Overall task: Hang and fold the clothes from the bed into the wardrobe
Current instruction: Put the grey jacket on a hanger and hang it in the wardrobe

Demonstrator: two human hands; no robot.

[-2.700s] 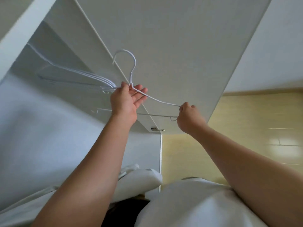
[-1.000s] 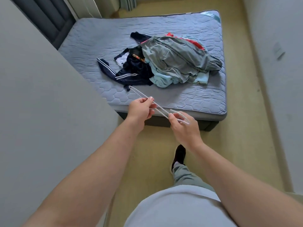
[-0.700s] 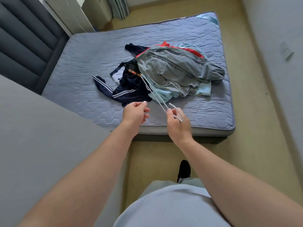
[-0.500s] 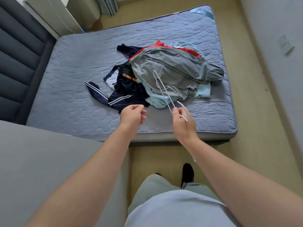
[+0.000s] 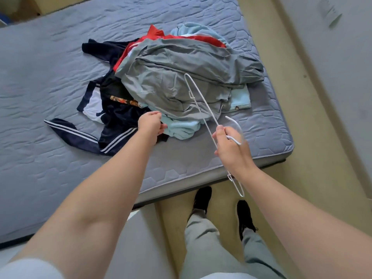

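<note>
White wire hanger (image 5: 201, 103) in curled right hand (image 5: 231, 152)

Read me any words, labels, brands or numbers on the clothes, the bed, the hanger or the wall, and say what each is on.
Nothing here is readable.
Orange patterned band on the navy garment: blurred, no letters legible.
Small dark mark on the light blue garment: too small to read.
Wall fitting: no legible marking.
White hanger: no marking visible.

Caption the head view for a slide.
Right hand holds a white hanger; left hand by the clothes on the bed.
</note>
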